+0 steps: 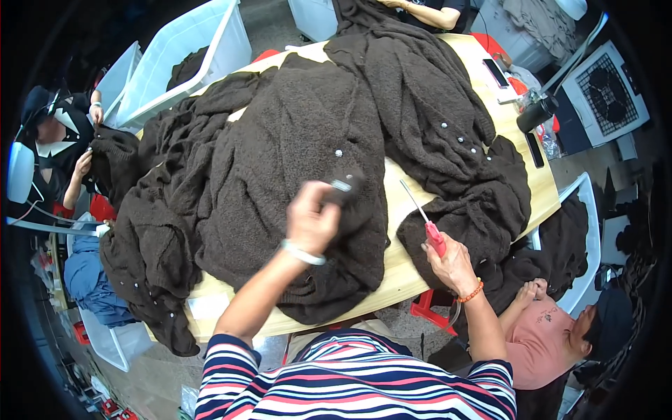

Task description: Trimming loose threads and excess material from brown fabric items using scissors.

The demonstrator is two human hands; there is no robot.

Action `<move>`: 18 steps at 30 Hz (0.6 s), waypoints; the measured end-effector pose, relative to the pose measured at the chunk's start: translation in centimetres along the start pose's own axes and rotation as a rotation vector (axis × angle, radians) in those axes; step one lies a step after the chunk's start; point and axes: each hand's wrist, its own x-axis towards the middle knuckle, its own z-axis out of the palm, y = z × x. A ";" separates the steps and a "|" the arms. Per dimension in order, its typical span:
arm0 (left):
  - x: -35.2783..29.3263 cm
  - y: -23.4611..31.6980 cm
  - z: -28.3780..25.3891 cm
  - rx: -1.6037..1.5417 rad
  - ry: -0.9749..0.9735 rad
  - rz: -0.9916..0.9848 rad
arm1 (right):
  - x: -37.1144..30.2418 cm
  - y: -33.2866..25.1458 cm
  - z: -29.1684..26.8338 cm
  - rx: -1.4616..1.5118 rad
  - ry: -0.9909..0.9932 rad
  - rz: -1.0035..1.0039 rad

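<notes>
My left hand [311, 220] is raised over the table and grips a fold of a dark brown knitted cardigan [294, 154] with a small pale tag at its top. My right hand [451, 262] sits near the table's right front edge, closed around the red handle of a thin metal-tipped tool [423, 217] that points up and left. Several more dark brown knitted cardigans [434, 105] with small pale buttons are heaped over the light wooden table [399, 269].
White plastic bins [185, 52] stand at the back left. A person sits at the left [52, 150], another at the lower right [553, 332], a third at the far end [427, 10]. A black bottle [535, 112] and a phone [495, 72] lie at the right.
</notes>
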 end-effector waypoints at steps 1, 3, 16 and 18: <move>1.4 0.7 -2.6 -0.006 0.180 0.048 | 0.0 -0.1 -0.2 0.016 0.003 0.004; 2.7 0.9 -9.3 -0.225 0.530 -0.165 | 0.0 0.0 -0.3 0.019 0.025 -0.005; -22.5 -6.1 -21.2 -0.631 1.028 -0.764 | 1.7 -1.6 1.5 0.034 -0.092 -0.046; -19.4 -3.1 -20.2 -0.612 0.902 -0.663 | 2.2 -3.2 1.4 0.187 -0.187 -0.047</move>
